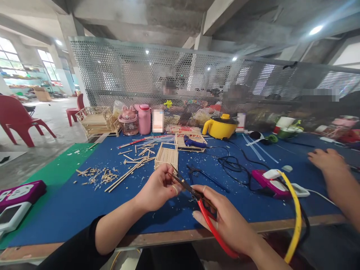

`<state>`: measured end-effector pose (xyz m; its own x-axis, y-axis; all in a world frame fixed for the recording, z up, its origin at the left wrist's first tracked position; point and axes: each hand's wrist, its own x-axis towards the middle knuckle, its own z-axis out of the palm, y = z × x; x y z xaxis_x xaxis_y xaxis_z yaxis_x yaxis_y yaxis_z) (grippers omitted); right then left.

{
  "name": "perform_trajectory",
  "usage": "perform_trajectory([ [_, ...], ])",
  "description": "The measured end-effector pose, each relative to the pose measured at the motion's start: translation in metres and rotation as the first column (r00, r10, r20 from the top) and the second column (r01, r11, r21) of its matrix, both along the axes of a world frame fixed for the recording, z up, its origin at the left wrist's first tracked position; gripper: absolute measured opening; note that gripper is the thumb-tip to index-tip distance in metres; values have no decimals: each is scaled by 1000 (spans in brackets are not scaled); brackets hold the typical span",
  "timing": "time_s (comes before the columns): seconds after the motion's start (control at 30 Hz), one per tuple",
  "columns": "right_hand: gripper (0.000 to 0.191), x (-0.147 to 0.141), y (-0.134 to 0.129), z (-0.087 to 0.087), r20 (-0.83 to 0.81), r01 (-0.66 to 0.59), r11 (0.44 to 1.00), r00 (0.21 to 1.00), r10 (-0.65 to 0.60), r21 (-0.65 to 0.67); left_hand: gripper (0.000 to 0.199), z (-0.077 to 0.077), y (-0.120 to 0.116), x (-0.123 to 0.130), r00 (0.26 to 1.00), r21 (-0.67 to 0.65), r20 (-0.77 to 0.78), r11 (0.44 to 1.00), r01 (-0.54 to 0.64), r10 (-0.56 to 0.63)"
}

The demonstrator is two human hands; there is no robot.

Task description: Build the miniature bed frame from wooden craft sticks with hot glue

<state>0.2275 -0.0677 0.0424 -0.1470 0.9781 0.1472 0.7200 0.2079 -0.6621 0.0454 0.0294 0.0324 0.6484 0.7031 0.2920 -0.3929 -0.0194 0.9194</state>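
Red-handled scissors (208, 219) are gripped in my right hand (227, 215), with the dark blades pointing up and left. My left hand (160, 187) is closed in a pinch beside the blades. What its fingers hold is too small and hidden to make out. A tiny pale bit shows at the blades, by the left fingertips. Just beyond my left hand sits a small tray-like frame of wooden sticks (166, 155). Behind it, a blue glue gun (194, 142) lies on another stick frame (180, 144). Blue-handled pliers (210, 180) lie beyond the scissors.
Loose sticks (128, 174) and cut scraps (98, 176) lie to the left. A purple power strip (270, 183) with a yellow cable (295, 210) is on the right, near another person's hand (327, 161). Bottles and a yellow pot (222, 126) line the mesh screen (135, 75).
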Motion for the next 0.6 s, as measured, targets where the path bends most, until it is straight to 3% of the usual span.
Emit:
perform_trajectory([
  [0.33, 40, 3, 3, -7, 17, 12, 999, 1000, -13, 52, 44, 0, -1, 1, 996, -43, -63, 997, -62, 59],
  [0.6, 36, 2, 3, -12, -16, 47, 995, 999, -46, 85, 37, -1, 1, 3, 993, -29, -70, 995, -99, 97],
])
